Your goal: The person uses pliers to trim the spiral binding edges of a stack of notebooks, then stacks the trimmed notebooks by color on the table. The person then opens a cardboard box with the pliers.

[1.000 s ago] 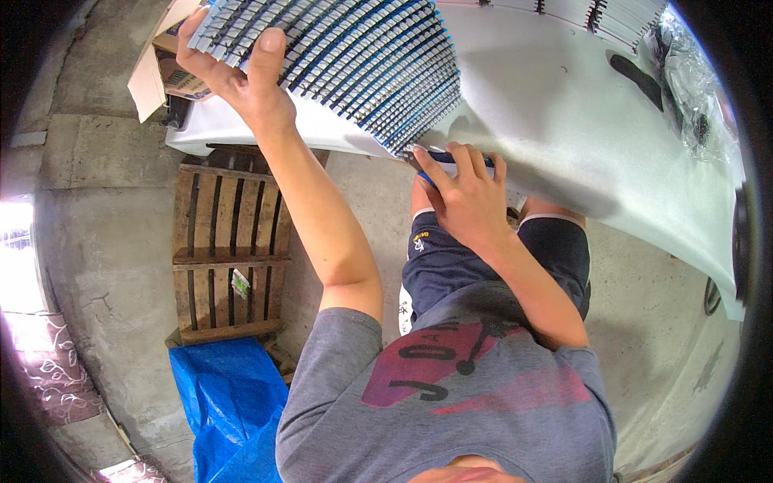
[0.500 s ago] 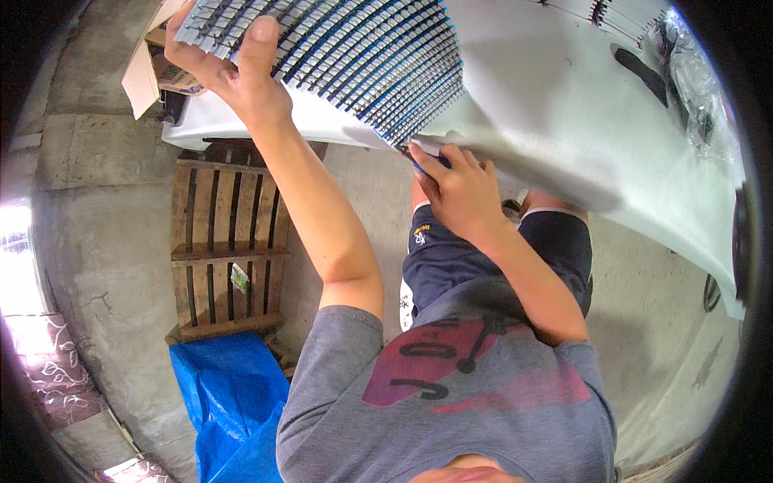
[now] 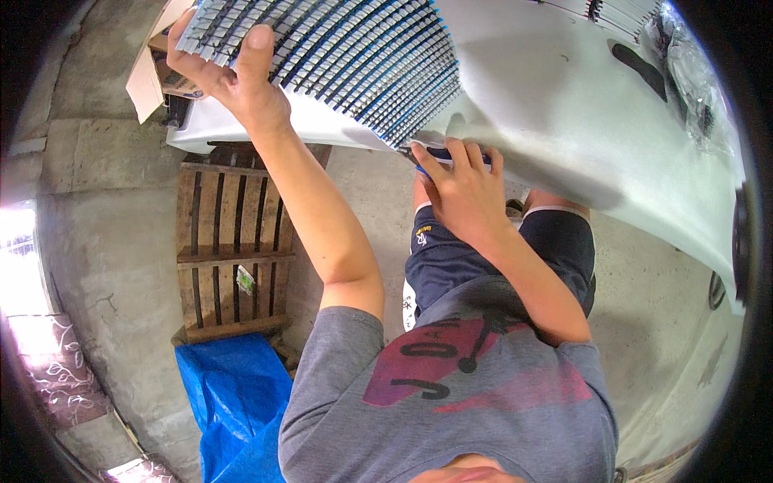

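Observation:
A slatted panel [image 3: 362, 64], made of rows of pale segments with black and blue strips, lies bowed across the upper middle. My left hand [image 3: 250, 88] grips its far left edge, thumb on top and the other fingers partly hidden beneath. Down at the panel's nearest corner, my right hand [image 3: 467, 181] is closed around a slim dark-blue tool [image 3: 439, 153]. Only parts of this tool show between the fingers, so its kind is unclear. Its tip end touches or lies very close to the panel's corner. My right index finger points toward that corner.
A white-covered table [image 3: 539, 105] spans the top and right. On it lie a black oval piece [image 3: 638, 68] and clear plastic wrapping [image 3: 696, 88]. An open cardboard box [image 3: 149, 84] stands at far left. Below are a wooden pallet [image 3: 233, 258] and a blue tarp [image 3: 233, 394].
My right hand's fingers have shifted and bunched slightly, showing more of the dark-blue tool. My left hand keeps its grip on the panel. The whole view has moved a little.

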